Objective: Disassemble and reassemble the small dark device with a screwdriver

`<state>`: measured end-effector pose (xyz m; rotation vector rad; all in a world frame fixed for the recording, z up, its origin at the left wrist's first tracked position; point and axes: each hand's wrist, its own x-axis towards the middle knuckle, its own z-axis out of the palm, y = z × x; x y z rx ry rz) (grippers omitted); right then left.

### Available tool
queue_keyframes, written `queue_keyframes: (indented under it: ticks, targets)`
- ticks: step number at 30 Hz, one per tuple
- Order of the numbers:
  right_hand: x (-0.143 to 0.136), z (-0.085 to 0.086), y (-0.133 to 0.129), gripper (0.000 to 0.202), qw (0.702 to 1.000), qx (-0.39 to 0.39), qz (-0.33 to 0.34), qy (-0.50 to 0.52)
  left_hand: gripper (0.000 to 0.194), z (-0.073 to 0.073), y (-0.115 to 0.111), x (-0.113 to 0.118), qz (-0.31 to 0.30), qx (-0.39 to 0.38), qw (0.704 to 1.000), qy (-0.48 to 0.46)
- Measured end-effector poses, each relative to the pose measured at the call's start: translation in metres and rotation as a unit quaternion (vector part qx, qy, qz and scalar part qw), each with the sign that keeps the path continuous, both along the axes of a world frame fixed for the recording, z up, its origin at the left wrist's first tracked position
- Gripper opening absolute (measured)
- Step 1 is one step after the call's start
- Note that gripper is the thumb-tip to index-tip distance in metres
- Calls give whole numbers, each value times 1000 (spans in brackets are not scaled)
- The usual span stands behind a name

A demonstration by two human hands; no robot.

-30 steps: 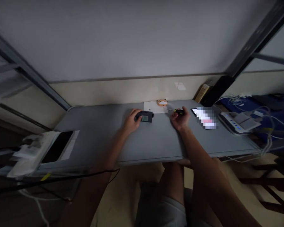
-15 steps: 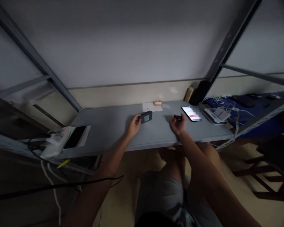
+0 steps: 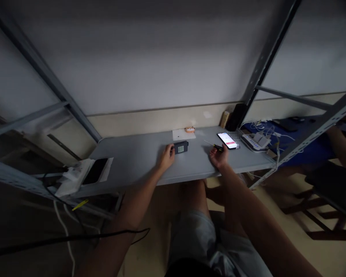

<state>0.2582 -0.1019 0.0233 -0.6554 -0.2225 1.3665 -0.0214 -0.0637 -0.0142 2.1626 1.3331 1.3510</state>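
My left hand (image 3: 167, 157) grips the left end of a dark rectangular device (image 3: 181, 147) with a pale label on its face; its exact kind is unclear. The device is at the grey shelf top (image 3: 138, 154). In my right hand (image 3: 219, 157) is a screwdriver (image 3: 217, 147) with a black and yellow handle, its thin shaft pointing left toward the device but apart from it. Just behind my right hand lies a phone (image 3: 227, 141) with a lit screen. A sheet of white paper (image 3: 178, 135) and a small orange and white object (image 3: 190, 130) lie at the back.
A power strip (image 3: 255, 143) with plugs sits at the right end. A black phone (image 3: 95, 171) and another white strip with plugs (image 3: 75, 177) are at the left. Metal posts frame both sides. A black cable (image 3: 103, 235) crosses low. Another person's arm (image 3: 343, 148) shows at the far right.
The view has shifted slightly. The device now lies flatter and lower, with my left hand at its left end. My right hand still holds the screwdriver. Another person's arm has come into view at right.
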Motion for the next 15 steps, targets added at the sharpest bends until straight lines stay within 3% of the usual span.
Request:
queue_keyframes:
  ticks: [15]
  targets:
    - [7,-6,11,35,999,12,37,15,28,-3,-6,4,26,8,998,63]
